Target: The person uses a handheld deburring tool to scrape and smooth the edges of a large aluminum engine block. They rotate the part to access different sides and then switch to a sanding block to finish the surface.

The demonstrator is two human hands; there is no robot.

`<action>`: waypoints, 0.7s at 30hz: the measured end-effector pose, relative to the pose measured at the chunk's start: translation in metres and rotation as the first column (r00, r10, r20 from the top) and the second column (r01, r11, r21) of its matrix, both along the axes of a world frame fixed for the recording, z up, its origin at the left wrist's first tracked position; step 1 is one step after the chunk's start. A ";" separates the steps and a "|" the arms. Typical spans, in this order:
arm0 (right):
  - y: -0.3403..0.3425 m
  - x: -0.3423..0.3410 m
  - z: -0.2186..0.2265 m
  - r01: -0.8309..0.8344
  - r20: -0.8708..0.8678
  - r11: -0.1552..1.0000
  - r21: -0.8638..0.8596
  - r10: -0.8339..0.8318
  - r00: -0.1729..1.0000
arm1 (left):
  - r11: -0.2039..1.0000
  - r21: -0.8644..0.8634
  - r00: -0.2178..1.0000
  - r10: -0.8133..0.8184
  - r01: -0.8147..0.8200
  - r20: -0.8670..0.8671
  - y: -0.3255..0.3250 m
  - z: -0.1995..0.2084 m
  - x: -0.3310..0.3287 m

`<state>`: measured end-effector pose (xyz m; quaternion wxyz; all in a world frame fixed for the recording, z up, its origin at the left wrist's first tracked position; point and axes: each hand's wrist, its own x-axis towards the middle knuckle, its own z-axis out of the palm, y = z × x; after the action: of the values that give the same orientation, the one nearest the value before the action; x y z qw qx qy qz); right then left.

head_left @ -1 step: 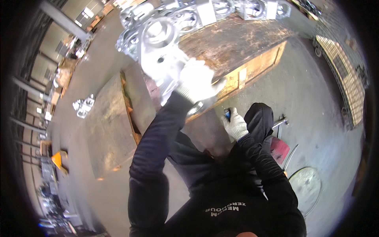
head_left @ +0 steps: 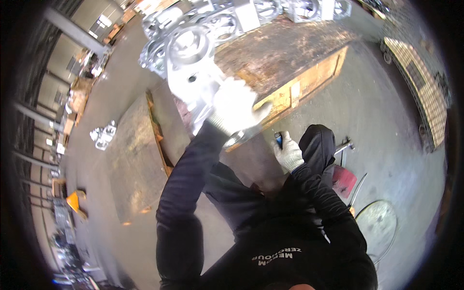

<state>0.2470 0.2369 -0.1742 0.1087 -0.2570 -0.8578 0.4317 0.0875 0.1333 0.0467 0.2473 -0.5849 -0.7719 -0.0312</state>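
Note:
My left hand (head_left: 235, 105), in a white knitted glove, lies on a silvery metal casting (head_left: 191, 79) with round openings. Its thumb stands out to the right and its fingers look stretched; glare washes out their outline. The casting rests at the near left end of a worn wooden crate (head_left: 285, 53). Beside my right knee, my gloved right hand (head_left: 290, 155) is closed around a small tool with a blue and dark handle (head_left: 278, 139). The rest of that tool is hidden in the hand.
More metal castings (head_left: 224, 26) line the crate's far side. To the left are a low wooden pallet board (head_left: 133, 164) and another casting (head_left: 103, 134). A wheeled mesh cart (head_left: 418, 89), a red object (head_left: 343, 181) and a round disc (head_left: 377, 227) are on the right.
The view has shifted slightly. My left hand remains on the casting, its thumb a little lower. My right hand keeps its hold beside the knee.

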 end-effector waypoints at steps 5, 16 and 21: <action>0.000 -0.019 -0.006 -0.069 -0.275 0.991 -0.118 0.034 0.961 | 0.978 0.012 0.956 -0.204 0.207 0.212 -0.044 -0.001 0.018; -0.010 -0.099 -0.003 -0.241 -0.176 0.882 -0.404 0.183 0.967 | 0.993 0.061 0.960 -0.117 0.104 0.255 -0.040 -0.005 0.021; -0.018 -0.121 -0.020 -0.228 -0.185 0.907 -0.354 0.171 0.968 | 0.995 0.052 0.944 -0.103 0.091 0.314 -0.040 -0.005 0.019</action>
<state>0.1262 0.2190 -0.1937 0.0771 -0.1507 -0.7715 0.6133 0.1069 0.0934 0.0413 0.1294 -0.6050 -0.7711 -0.1506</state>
